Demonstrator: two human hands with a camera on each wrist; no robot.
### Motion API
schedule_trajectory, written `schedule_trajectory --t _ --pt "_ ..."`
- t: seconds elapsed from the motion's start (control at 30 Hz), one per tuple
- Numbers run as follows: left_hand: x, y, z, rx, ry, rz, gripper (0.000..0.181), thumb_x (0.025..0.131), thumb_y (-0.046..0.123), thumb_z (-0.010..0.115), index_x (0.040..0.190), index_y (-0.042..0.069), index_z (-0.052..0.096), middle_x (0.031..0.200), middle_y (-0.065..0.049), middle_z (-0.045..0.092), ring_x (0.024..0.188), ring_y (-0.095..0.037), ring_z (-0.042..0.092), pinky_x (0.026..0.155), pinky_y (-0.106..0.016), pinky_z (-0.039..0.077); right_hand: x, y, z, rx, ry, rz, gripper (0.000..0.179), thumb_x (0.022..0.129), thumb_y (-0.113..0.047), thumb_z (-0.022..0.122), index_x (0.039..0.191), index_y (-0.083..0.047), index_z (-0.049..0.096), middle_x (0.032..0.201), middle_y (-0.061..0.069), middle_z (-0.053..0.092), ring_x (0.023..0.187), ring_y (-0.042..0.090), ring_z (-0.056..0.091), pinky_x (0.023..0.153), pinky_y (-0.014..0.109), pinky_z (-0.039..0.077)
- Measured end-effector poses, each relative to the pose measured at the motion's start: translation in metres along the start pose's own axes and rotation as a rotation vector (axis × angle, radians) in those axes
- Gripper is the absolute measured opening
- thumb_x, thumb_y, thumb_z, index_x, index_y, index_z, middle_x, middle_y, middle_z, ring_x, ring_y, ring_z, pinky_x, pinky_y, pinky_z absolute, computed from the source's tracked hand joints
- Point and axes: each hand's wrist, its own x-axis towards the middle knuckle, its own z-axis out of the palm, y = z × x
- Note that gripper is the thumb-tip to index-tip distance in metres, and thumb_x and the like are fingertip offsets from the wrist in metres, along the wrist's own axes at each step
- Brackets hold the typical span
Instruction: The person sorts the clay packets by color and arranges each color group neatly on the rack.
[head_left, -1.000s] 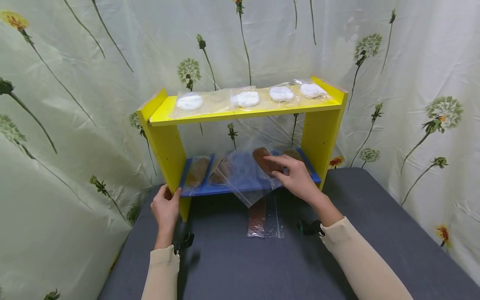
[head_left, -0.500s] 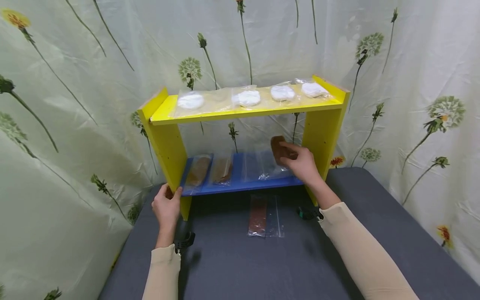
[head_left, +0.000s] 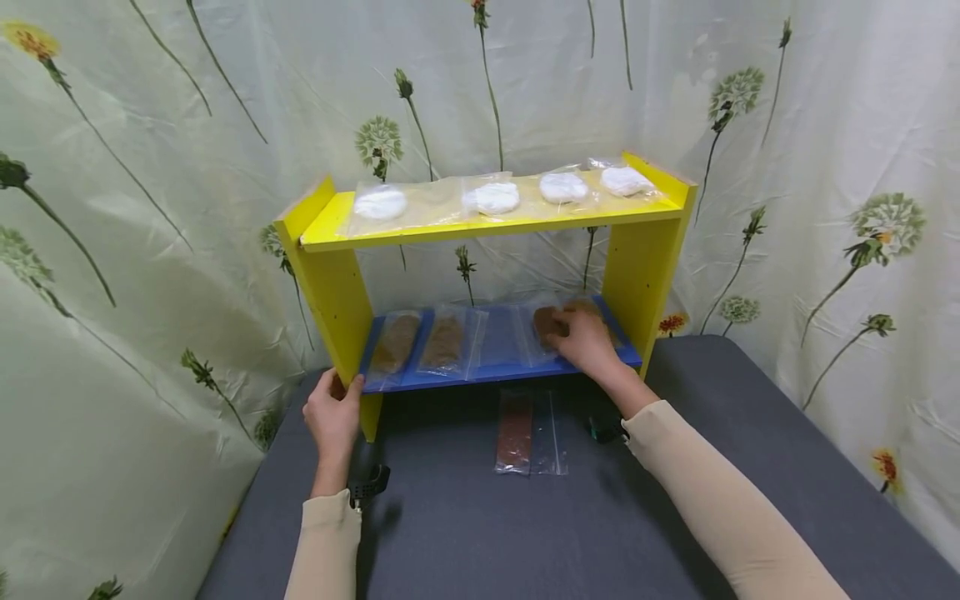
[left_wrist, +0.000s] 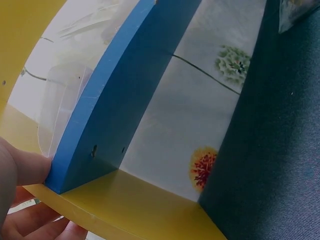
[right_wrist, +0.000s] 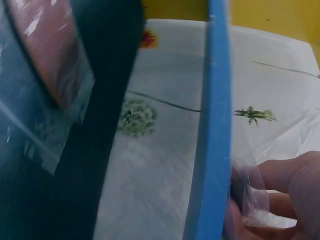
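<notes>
A yellow shelf unit (head_left: pixel 330 292) with a blue lower board (head_left: pixel 498 337) stands on the dark table. My left hand (head_left: pixel 332 414) grips its left side panel; in the left wrist view the thumb (left_wrist: pixel 30 167) presses by the blue board's end and the fingers go behind the panel. Toward the board's right, my right hand (head_left: pixel 588 340) pinches a flat brown oblong piece in a clear zip bag (head_left: pixel 546 327), low at the board. Another bagged brown piece (head_left: pixel 583 308) lies partly hidden behind that hand. Two more, a left one (head_left: pixel 396 343) and its neighbour (head_left: pixel 444 340), lie farther left.
Several white round pieces in clear bags (head_left: pixel 491 198) lie along the yellow top board (head_left: pixel 450 227). Below the unit, a reddish-brown strip in a zip bag (head_left: pixel 515 433) rests on the table (head_left: pixel 480 533). A floral curtain (head_left: pixel 787 275) hangs behind.
My right hand moved the bagged brown piece right and up, then lowered it to the blue board. The second bag from the left now lies flatter. My left hand stayed put.
</notes>
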Motion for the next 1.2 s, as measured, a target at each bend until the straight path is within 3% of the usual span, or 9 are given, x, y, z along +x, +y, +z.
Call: schedule_trajectory --t 0.13,0.3,0.53,0.8,1.03,1.2 --pt "0.000 0.000 0.000 -0.005 0.000 0.004 0.034 0.092 0.025 0.076 0.122 0.009 0.070 0.108 -0.014 0.073 0.091 -0.029 0.069 0.076 -0.043 0.053 -0.003 -0.004 0.004 -0.206 0.008 -0.009 0.030 0.094 -0.023 0.070 0.121 -0.009 0.074 0.101 0.014 0.065 0.075 0.034 0.062 0.054 0.049 0.051" --pt "-0.001 0.000 0.000 0.004 -0.006 0.005 0.034 0.093 0.026 0.076 0.122 0.009 0.070 0.107 -0.014 0.074 0.090 -0.028 0.069 0.075 -0.041 0.053 -0.008 -0.003 0.008 -0.311 0.019 0.004 0.029 0.098 -0.031 0.065 0.120 -0.016 0.076 0.094 0.012 0.065 0.074 0.034 0.060 0.052 0.053 0.050" --pt "-0.002 -0.001 -0.001 0.000 -0.002 0.003 0.034 0.092 0.025 0.076 0.122 0.010 0.070 0.108 -0.013 0.074 0.091 -0.028 0.069 0.075 -0.041 0.053 -0.010 -0.002 0.010 -0.308 0.017 -0.001 0.029 0.098 -0.032 0.064 0.119 -0.016 0.076 0.096 0.012 0.065 0.079 0.035 0.060 0.055 0.054 0.051" --pt "0.001 0.000 0.000 -0.011 -0.010 0.007 0.035 0.093 0.027 0.075 0.123 0.010 0.070 0.110 -0.014 0.073 0.093 -0.029 0.069 0.078 -0.045 0.054 -0.007 -0.001 0.008 -0.341 0.026 -0.048 0.027 0.099 -0.032 0.064 0.115 -0.014 0.076 0.087 0.011 0.062 0.069 0.032 0.058 0.048 0.050 0.049" --pt "0.002 0.001 0.001 -0.004 0.000 0.006 0.035 0.093 0.027 0.075 0.122 0.010 0.070 0.108 -0.013 0.074 0.090 -0.028 0.069 0.075 -0.041 0.053 -0.009 -0.005 0.002 -0.288 0.006 -0.023 0.029 0.097 -0.031 0.064 0.119 -0.015 0.074 0.091 0.010 0.062 0.080 0.034 0.058 0.057 0.053 0.051" --pt "0.001 0.001 0.000 -0.016 -0.006 -0.004 0.036 0.093 0.027 0.076 0.123 0.009 0.069 0.109 -0.015 0.073 0.091 -0.030 0.069 0.078 -0.046 0.055 -0.018 -0.013 -0.002 -0.211 0.070 -0.060 0.035 0.096 -0.028 0.066 0.128 -0.019 0.071 0.101 0.010 0.062 0.098 0.037 0.057 0.064 0.056 0.051"
